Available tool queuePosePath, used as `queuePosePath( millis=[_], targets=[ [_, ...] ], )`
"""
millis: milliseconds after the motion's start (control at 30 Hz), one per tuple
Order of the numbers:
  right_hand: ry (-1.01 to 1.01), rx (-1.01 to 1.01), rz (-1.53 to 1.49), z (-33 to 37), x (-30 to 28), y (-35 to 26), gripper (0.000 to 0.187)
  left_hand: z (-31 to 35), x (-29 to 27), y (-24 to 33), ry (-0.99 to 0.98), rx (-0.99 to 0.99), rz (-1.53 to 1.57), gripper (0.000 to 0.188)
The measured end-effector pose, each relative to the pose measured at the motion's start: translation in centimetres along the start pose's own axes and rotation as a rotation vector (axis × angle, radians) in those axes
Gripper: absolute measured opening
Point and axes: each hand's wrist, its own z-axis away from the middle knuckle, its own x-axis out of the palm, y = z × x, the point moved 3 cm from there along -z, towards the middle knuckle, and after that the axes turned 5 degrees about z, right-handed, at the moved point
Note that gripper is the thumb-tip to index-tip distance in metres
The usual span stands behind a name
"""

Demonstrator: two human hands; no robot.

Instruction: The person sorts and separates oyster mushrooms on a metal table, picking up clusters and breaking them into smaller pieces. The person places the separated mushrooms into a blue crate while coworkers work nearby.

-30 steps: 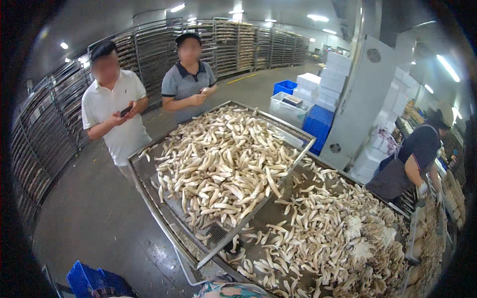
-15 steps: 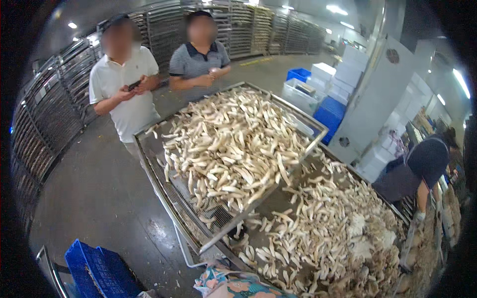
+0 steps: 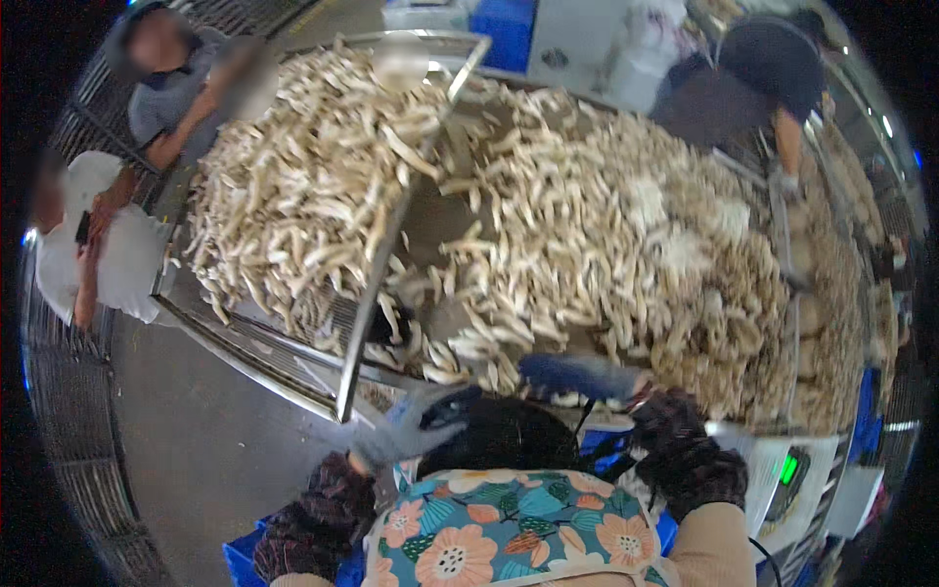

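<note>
Both of my hands wear gloves and come in from the lower edge, below dark patterned sleeve covers. My left hand [image 3: 421,426], in a grey-blue glove, hovers near the lower corner of a metal-framed mesh tray [image 3: 367,333], fingers apart and holding nothing I can see. My right hand [image 3: 577,377], in a dark blue glove, stretches flat at the near edge of a table heaped with long pale mushrooms [image 3: 558,254]; its fingers are somewhat blurred. Whether it touches the mushrooms, I cannot tell. A large pile of similar mushrooms [image 3: 303,196] lies on the tray.
Two people stand beyond the tray at the left, one holding a phone [image 3: 83,228]. A co-worker in dark clothing [image 3: 743,88] bends over the far right side. A scale with a lit green display [image 3: 788,470] stands at the lower right, and a blue crate [image 3: 245,558] at the lower left.
My view has swung down and to the right, so the tray and people appear farther left. Both gloved hands have come into view at the table's near edge.
</note>
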Motion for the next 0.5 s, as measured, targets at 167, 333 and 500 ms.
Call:
queuePosePath(
  millis=[167, 333, 500],
  targets=[
    [0.604, -0.409, 0.782, 13.3, 1.6, -4.7, 0.040, -1.1, 1.3, 0.2, -0.228, 0.009, 0.065, 0.058],
    [0.523, -0.455, 1.060, 14.4, 6.3, -2.1, 0.040, -2.3, 2.5, 0.6, -0.293, 0.272, -0.204, 0.063],
    [0.515, -0.360, 1.140, 9.1, 7.3, 1.6, 0.043, -3.9, 4.9, -2.0, -0.345, -0.027, 0.116, 0.058]
  ],
)
